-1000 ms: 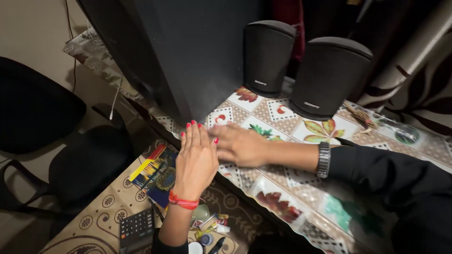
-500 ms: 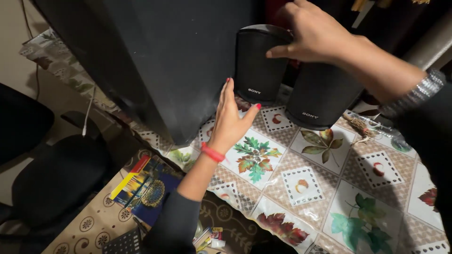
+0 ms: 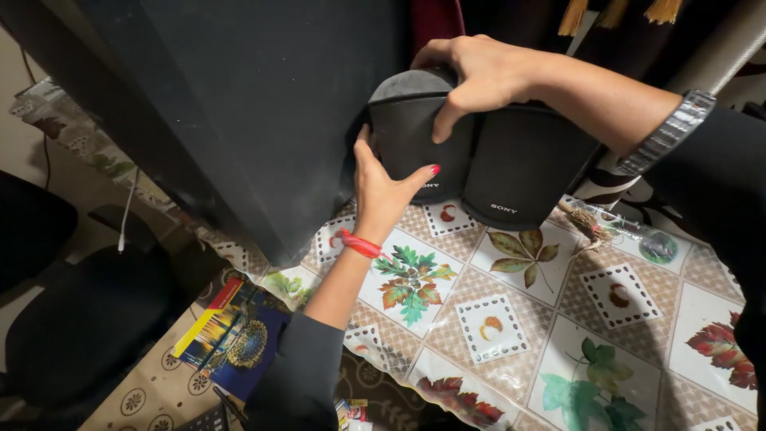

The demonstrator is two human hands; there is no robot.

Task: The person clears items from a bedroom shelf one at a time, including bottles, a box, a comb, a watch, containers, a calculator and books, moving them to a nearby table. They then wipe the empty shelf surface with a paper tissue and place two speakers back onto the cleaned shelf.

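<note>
Hands are both set on 1 small black speaker [image 3: 415, 132] that stands on the table [image 3: 638, 335], at the back edge of its leaf-patterned cloth. The left hand [image 3: 381, 187], with a red band at the wrist, is pressed against the speaker's lower left side, its thumb laid across the front and the other fingers hidden behind the casing. The right hand [image 3: 475, 76] is curled over the rounded top, thumb pointing down the front face, fingers wrapped over the back. The speaker is thus clasped from 2 sides. A second speaker [image 3: 523, 172] of the same kind is seen touching it on the right. A tall black cabinet [image 3: 239, 104] stands just beside it on the left. Below the table edge, a colourful box [image 3: 231, 339] lies on a lower surface, near a dark chair [image 3: 80, 319].
</note>
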